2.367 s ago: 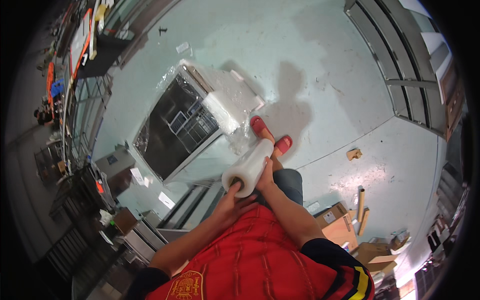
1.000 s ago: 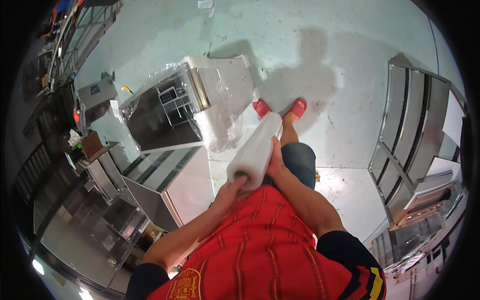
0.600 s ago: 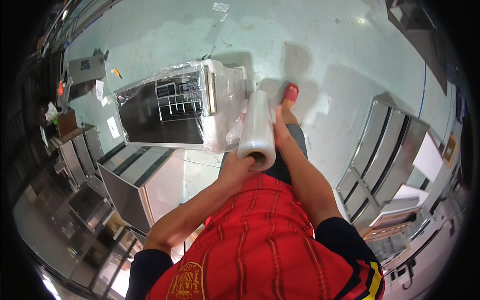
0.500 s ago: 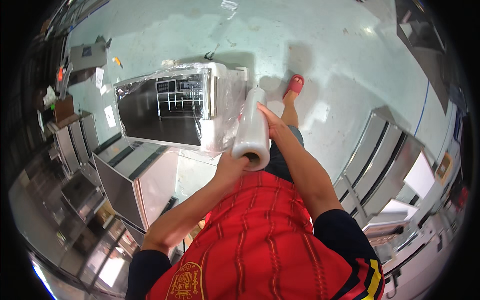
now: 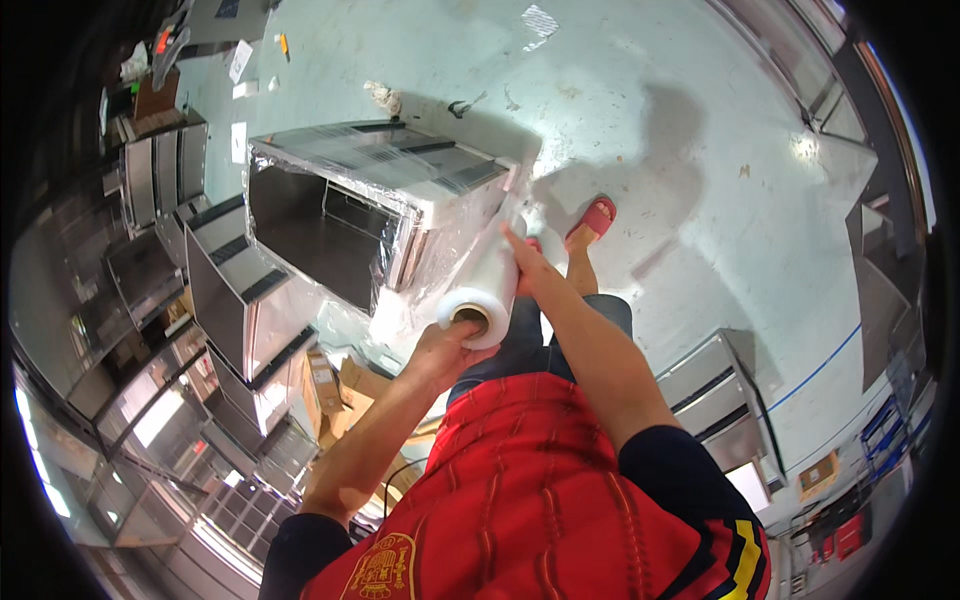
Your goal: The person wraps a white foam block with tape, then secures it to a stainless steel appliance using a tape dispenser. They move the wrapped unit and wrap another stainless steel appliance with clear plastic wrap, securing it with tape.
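Note:
A thick roll of clear stretch film (image 5: 487,283) is held between my two hands, tilted with its near end toward me. My left hand (image 5: 447,352) grips that near end, its fingers in the cardboard core. My right hand (image 5: 527,264) wraps round the right side of the roll farther up. Just beyond and to the left stands a box-shaped metal cabinet (image 5: 325,235) with a dark front and a wire rack visible inside. Film covers parts of its front, top and near corner, and loose film lies bunched between the cabinet and the roll.
Another dark-fronted cabinet (image 5: 225,290) stands left of the wrapped one, with cardboard (image 5: 325,390) below it. Metal cabinets (image 5: 715,395) stand at the lower right. On the floor lie a crumpled white wad (image 5: 382,97) and a yellow-handled tool (image 5: 284,46). My foot wears a red slipper (image 5: 598,217).
My view has turned and shifted, now showing more of the cabinet's top. The roll has moved slightly left and tilts more. Both hands keep their hold on it.

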`<state>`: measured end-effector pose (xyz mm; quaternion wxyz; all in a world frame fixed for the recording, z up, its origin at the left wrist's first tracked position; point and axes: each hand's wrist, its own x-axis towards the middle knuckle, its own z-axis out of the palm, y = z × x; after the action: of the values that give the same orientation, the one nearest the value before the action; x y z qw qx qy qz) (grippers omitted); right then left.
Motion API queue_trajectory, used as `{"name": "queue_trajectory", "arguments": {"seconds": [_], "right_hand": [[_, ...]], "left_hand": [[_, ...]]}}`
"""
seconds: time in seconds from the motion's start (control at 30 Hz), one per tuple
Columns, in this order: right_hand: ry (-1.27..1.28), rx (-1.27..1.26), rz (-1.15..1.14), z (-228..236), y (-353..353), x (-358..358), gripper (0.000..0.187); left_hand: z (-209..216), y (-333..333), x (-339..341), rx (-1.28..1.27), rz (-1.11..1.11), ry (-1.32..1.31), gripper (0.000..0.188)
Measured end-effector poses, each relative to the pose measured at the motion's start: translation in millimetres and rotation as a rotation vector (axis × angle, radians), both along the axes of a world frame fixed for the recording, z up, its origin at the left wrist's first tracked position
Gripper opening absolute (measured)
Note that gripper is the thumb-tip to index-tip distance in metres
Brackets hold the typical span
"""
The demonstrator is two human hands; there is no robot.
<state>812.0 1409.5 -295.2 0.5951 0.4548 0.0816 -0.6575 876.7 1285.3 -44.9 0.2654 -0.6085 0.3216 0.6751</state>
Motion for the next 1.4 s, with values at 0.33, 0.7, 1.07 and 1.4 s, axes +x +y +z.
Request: {"name": "queue_trajectory", "arguments": {"seconds": [0.33,0.7,1.07,1.4], "right_hand": [[0.188,0.120,-0.161,12,-22,-66,0.077],[0.265,0.227,0.360,3,-81,-203,0.077],[0.255,0.066,1.226,-36,-180,-325,0.091],[0.030,0.046,1.110,-22,-260,-365,0.093]], "left_hand": [[-11,37,-96,-0.011,0.764,0.086,0.043],[-19,-4,-191,-0.044,0.897,-0.055,0.042],[-38,-67,-262,-0.028,0.920,-0.055,0.040],[-64,-154,-346,-0.140,1.796,-0.111,0.039]]}}
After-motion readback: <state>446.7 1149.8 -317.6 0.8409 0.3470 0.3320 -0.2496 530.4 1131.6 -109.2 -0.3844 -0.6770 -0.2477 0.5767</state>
